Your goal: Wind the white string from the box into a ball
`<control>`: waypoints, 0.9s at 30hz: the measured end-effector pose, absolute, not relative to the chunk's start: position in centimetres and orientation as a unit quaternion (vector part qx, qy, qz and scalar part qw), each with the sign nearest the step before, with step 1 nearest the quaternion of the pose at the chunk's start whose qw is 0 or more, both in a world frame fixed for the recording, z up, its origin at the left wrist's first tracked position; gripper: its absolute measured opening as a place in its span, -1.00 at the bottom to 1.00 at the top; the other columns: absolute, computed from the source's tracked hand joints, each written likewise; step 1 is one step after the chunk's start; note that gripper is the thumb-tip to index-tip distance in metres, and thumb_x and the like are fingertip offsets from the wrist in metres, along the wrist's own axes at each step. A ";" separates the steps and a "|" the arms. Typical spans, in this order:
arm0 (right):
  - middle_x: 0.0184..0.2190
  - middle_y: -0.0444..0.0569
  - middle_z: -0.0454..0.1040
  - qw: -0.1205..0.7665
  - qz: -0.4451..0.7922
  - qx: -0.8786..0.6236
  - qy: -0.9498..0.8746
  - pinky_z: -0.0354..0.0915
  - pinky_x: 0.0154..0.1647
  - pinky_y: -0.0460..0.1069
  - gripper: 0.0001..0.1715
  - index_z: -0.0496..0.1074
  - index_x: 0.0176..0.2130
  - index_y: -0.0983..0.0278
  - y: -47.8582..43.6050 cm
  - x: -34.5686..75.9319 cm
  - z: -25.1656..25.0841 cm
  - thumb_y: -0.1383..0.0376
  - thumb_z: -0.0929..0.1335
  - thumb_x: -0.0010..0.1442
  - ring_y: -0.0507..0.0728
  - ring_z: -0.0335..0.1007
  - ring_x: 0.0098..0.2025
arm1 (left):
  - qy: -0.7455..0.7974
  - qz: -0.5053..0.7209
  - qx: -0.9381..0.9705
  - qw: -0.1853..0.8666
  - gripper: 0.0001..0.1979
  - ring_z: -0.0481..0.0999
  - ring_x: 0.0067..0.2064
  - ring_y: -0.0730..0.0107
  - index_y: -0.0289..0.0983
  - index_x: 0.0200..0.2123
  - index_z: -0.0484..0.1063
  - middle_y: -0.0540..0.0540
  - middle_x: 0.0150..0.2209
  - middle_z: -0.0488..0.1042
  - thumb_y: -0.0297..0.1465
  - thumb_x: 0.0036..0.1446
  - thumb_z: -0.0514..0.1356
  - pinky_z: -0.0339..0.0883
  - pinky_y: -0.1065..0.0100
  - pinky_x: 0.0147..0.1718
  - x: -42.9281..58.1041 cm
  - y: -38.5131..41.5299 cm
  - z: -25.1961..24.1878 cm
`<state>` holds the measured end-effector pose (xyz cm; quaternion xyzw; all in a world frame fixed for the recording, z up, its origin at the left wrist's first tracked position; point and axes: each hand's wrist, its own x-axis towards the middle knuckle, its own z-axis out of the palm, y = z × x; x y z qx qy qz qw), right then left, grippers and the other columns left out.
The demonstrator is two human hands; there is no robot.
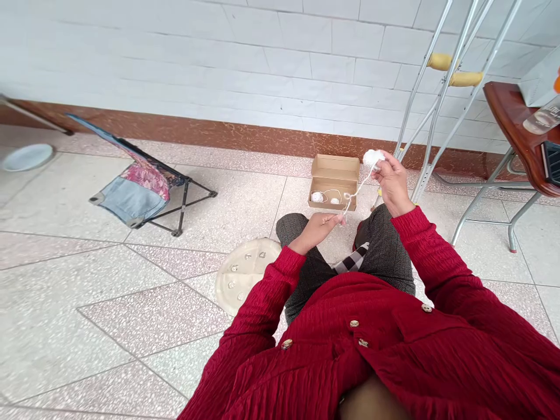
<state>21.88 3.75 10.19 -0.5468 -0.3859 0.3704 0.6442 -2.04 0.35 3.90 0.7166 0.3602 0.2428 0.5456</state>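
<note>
The ball of white yarn (373, 158) is held up near the wall, just right of the box in view. The right hand (392, 184) grips it, fingers closed at its edge. A strand (361, 185) runs from it down to the left hand (320, 227), whose thumb and fingers are pinched narrow on the yarn, near the left knee. A small loop shows in the strand, in front of the box.

Step in hand, as judged: the yarn is being managed between both hands. The next move would call for a light pinch on the left, a steady hold on the right, and enough slack to free the loop without tightening it.

Beyond the hands, the open cardboard box (335, 168) stands on the floor, with a white ball (317, 197) and a smaller white piece (335, 201) inside. Whether their thread joins the held strand cannot be told. Farther out: crutches (444, 87) against the wall at right, a folding chair (131, 198) at left.
</note>
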 end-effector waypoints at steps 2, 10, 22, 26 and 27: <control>-0.02 -0.01 0.53 0.652 0.337 -0.543 -0.409 0.45 -0.34 0.00 -0.57 0.51 0.00 0.10 4.0 22.2 10.8 0.04 0.40 0.15 0.07 0.43 -0.29 | 0.387 0.217 0.734 0.514 -0.52 0.63 -0.19 0.23 -0.24 -0.31 0.65 -0.11 -0.28 0.68 -0.03 0.33 0.09 0.45 0.25 -0.08 -2.5 1.1 2.1; -0.04 -0.02 0.50 0.659 0.299 -0.525 -0.448 0.49 -0.31 0.05 -0.58 0.52 0.03 0.08 3.8 21.9 12.4 0.14 0.44 0.15 0.07 0.42 -0.31 | 0.536 0.204 0.742 0.347 -0.78 0.64 -0.06 0.09 -0.23 -0.14 0.65 -0.18 -0.13 0.68 -0.34 0.16 0.29 0.45 0.21 -0.06 -3.2 6.5 -0.6; -0.02 0.00 0.35 0.626 0.230 -0.532 -0.522 0.53 -0.09 0.12 -0.61 0.58 -0.01 0.09 3.4 20.2 11.2 0.26 0.47 0.12 0.13 0.45 -0.14 | 0.319 0.392 0.691 0.517 -0.61 0.58 0.09 0.16 -0.28 0.05 0.55 -0.17 0.04 0.62 -0.14 0.32 0.24 0.42 0.23 0.09 5.5 5.1 7.6; -0.02 -0.01 0.34 0.620 0.231 -0.540 -0.520 0.53 -0.13 0.11 -0.59 0.57 0.00 0.08 3.7 20.3 11.2 0.25 0.47 0.12 0.13 0.45 -0.17 | 0.357 0.356 0.664 0.552 -0.59 0.60 -0.13 0.21 -0.30 -0.29 0.62 -0.13 -0.21 0.66 -0.09 0.34 0.17 0.44 0.29 -0.14 5.9 4.8 6.1; -0.02 -0.01 0.34 0.624 0.230 -0.540 -0.516 0.53 -0.13 0.11 -0.59 0.56 0.00 0.08 3.8 20.6 11.1 0.25 0.47 0.12 0.13 0.45 -0.16 | 0.352 0.349 0.666 0.557 -0.58 0.60 -0.14 0.23 -0.30 -0.30 0.63 -0.12 -0.21 0.66 -0.09 0.33 0.16 0.43 0.29 -0.14 5.6 4.7 5.7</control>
